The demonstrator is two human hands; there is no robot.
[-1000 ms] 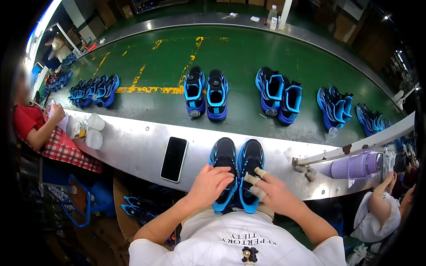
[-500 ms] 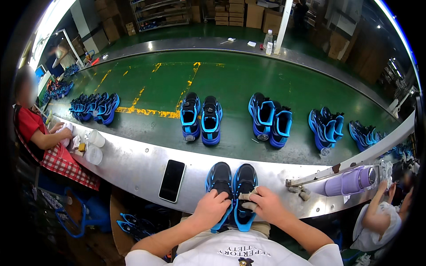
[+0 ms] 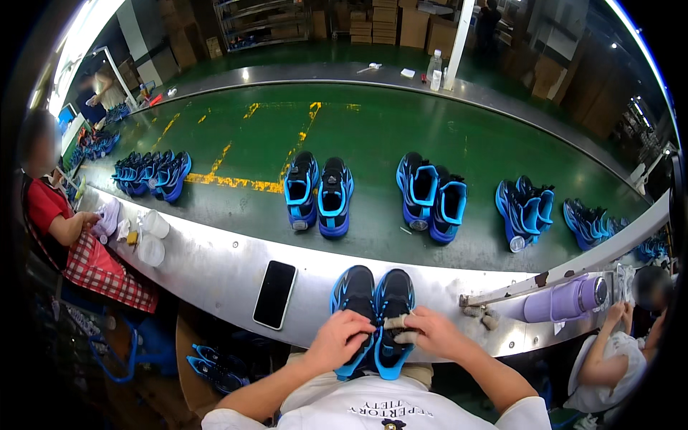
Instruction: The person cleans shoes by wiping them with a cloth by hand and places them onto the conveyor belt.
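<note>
right now the pair of black-and-blue shoes (image 3: 373, 315) sits toes-away on the steel ledge (image 3: 215, 265) at the near edge of the green conveyor belt (image 3: 387, 136), directly in front of the person. the left hand (image 3: 337, 342) lies curled over the heel of the left shoe, fingers closed on its collar; the right hand (image 3: 428, 335) pinches something pale at the right shoe's opening, fingers narrow. judged from this, the work goes best if the left hand pins the pair flat while the right works in small motions, keeping both shoes side by side and off the ledge's lip. what the right fingertips hold is too small to tell, and the heels are covered by the hands. a black phone (image 3: 274, 294) lies just left; a purple bottle (image 3: 562, 301) lies right.
</note>
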